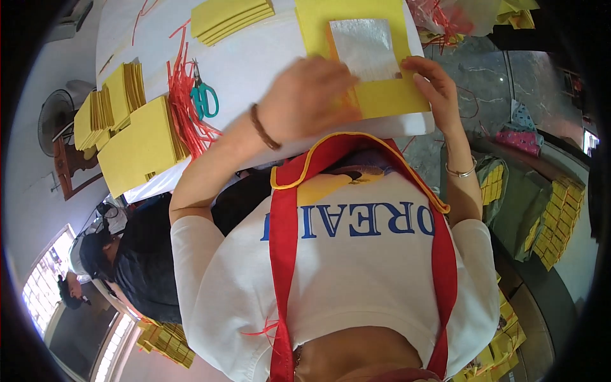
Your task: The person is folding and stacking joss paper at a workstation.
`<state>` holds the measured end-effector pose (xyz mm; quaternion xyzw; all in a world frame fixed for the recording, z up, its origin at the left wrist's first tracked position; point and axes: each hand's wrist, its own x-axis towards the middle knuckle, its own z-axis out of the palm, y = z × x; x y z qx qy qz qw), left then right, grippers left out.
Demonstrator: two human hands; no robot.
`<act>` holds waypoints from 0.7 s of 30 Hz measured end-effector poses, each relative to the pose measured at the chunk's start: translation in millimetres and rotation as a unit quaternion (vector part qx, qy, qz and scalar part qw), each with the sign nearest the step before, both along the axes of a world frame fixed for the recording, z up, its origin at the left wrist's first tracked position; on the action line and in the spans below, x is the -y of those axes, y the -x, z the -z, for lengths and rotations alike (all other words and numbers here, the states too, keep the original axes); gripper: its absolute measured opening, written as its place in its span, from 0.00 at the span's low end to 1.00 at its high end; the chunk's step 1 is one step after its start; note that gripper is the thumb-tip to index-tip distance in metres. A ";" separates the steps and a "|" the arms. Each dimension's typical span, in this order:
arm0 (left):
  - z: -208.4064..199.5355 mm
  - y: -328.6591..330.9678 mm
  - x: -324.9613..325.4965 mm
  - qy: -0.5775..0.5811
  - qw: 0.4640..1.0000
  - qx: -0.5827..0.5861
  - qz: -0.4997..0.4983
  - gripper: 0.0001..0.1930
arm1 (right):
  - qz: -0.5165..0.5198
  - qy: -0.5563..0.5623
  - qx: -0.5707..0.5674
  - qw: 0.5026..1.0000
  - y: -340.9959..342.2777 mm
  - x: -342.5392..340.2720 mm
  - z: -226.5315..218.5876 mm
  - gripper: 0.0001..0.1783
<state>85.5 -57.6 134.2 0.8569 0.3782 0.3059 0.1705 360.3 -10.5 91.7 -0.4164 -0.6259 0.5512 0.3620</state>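
A yellow paper sheet [388, 99] lies at the near edge of the white table in front of me. On it rests a silver foil rectangle [366, 48] with an orange strip [333, 48] along its left side. My left hand [315, 95] is over the sheet's left part, its fingers smeared by motion; whether they grip anything cannot be made out. My right hand [439, 89] is at the sheet's right edge beside the foil, fingers curved and apart from the thumb, with nothing plainly held.
Left of my hands lie teal-handled scissors [204, 99], a bundle of red strips [182, 105] and stacks of yellow folded paper [140, 143]. Another yellow stack [232, 18] sits farther back. A person in black [143, 254] is close on my left. Tied yellow bundles [560, 219] stand at right.
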 end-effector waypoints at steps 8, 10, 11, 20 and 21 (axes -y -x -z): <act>15.2 -14.1 11.2 -0.023 0.998 -0.054 0.012 0.20 | 0.001 0.016 -0.093 0.996 5.2 5.4 1.9 0.17; 15.5 -13.0 9.9 -0.004 0.999 -0.046 0.012 0.21 | 0.002 0.009 -0.095 0.995 4.5 7.2 5.7 0.17; 14.7 -12.3 9.7 -0.003 0.999 -0.046 0.014 0.21 | -0.003 0.006 -0.088 0.996 3.6 8.5 8.1 0.18; 13.9 -7.9 6.2 0.019 0.998 -0.060 0.015 0.28 | -0.015 -0.032 -0.160 0.986 16.4 16.7 12.7 0.37; 13.4 -7.4 6.3 0.025 0.998 -0.058 0.012 0.28 | -0.021 -0.056 -0.123 0.991 17.2 17.1 14.8 0.39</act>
